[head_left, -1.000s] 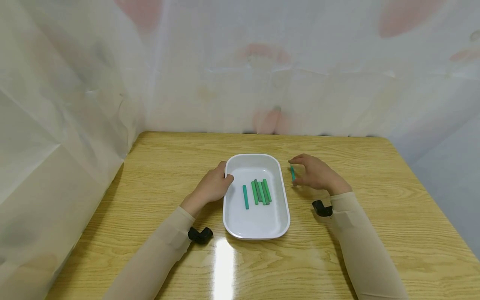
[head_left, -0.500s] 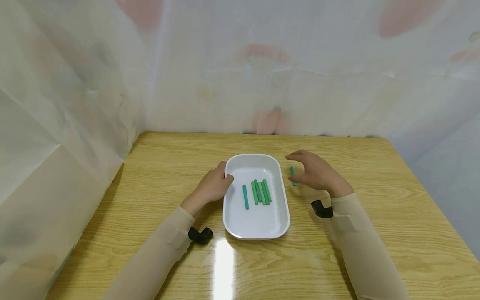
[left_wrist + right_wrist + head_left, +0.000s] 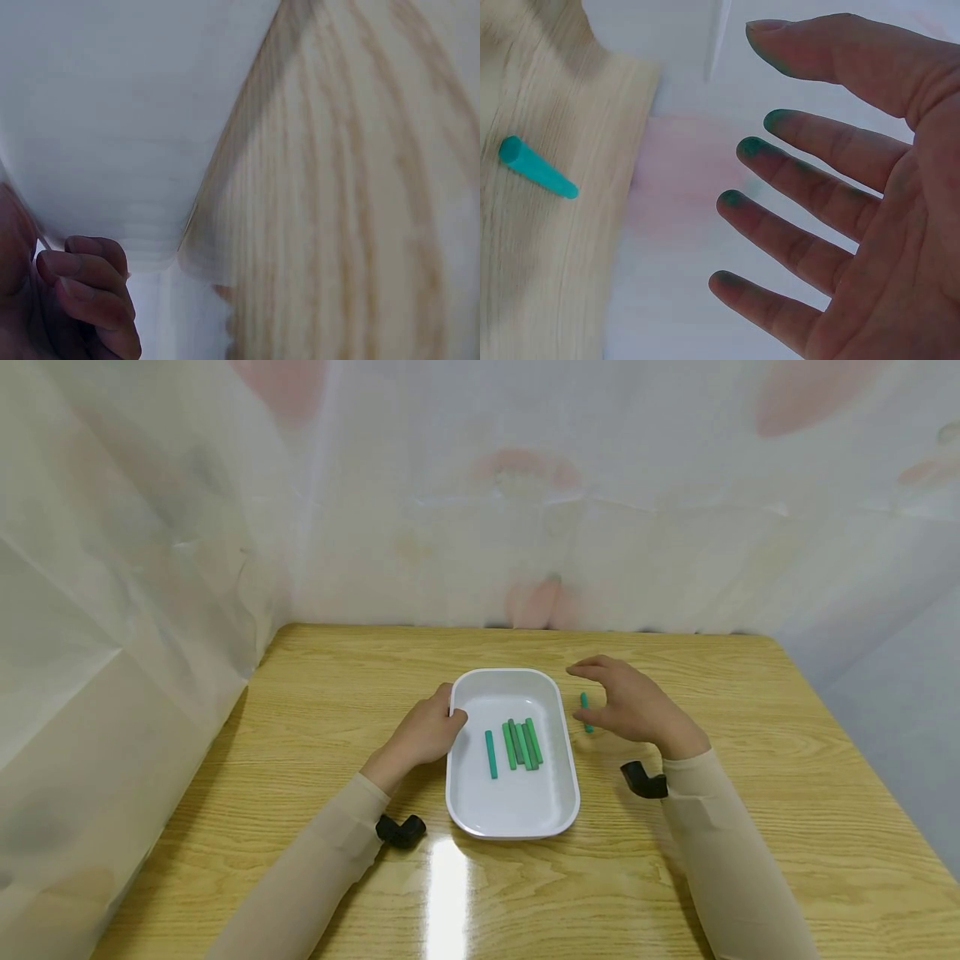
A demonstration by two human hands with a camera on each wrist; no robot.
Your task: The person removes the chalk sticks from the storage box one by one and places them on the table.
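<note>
A white tray [image 3: 510, 806] stands on the table, its left rim gripped by my left hand [image 3: 422, 731] with the thumb over the edge. In the left wrist view, curled fingers [image 3: 97, 289] press at the tray's outer wall. Inside lie a teal chalk stick [image 3: 491, 754] and a row of several green and grey-green chalk sticks [image 3: 522, 743]. Another teal chalk stick [image 3: 585, 712] lies on the table right of the tray. My right hand [image 3: 637, 706] hovers by it, fingers spread and holding nothing. The right wrist view shows green-stained fingertips [image 3: 751, 146], apart from that stick.
The wood-grain table [image 3: 735, 777] extends to both sides and behind the tray. Pale patterned sheeting [image 3: 525, 527] hangs along the back edge and the left side. A black wrist mount [image 3: 643, 779] sits at the right cuff, and another [image 3: 401, 831] at the left.
My right hand has drawn off the teal chalk stick on the table, spread its fingers and shifted slightly left and back. My left hand, the tray and its contents have stayed put.
</note>
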